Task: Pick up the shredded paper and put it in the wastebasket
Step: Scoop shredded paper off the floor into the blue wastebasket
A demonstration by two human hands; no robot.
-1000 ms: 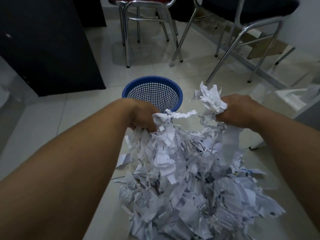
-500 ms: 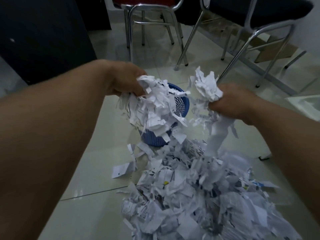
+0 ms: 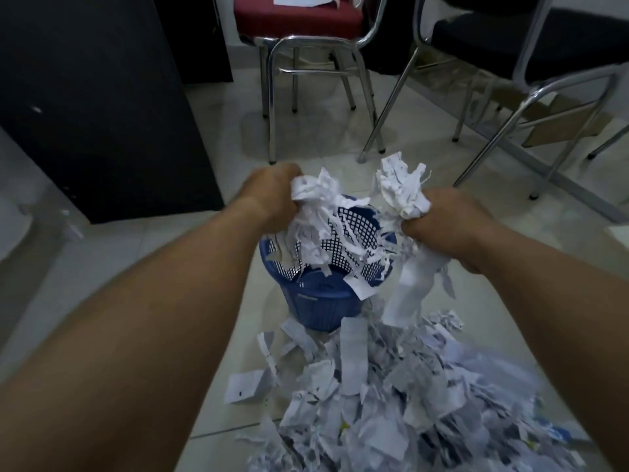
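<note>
A blue mesh wastebasket (image 3: 320, 301) stands on the tiled floor in the middle of the view. My left hand (image 3: 272, 195) grips a bunch of shredded paper (image 3: 316, 216) right above the basket's opening, with strips hanging down into it. My right hand (image 3: 446, 223) grips a second bunch of shredded paper (image 3: 403, 192) over the basket's right rim; a long strip dangles from it outside the basket. A big pile of shredded paper (image 3: 408, 396) lies on the floor in front of the basket, toward me and to the right.
A red-seated chair with chrome legs (image 3: 299, 15) stands behind the basket. A black-seated chrome chair (image 3: 531, 46) is at the back right. A dark cabinet (image 3: 95, 97) fills the left. One loose paper scrap (image 3: 246, 386) lies left of the pile.
Both hands lifted their bunches off the pile and carried them forward over the wastebasket. Strips from the left bunch now hang into the basket.
</note>
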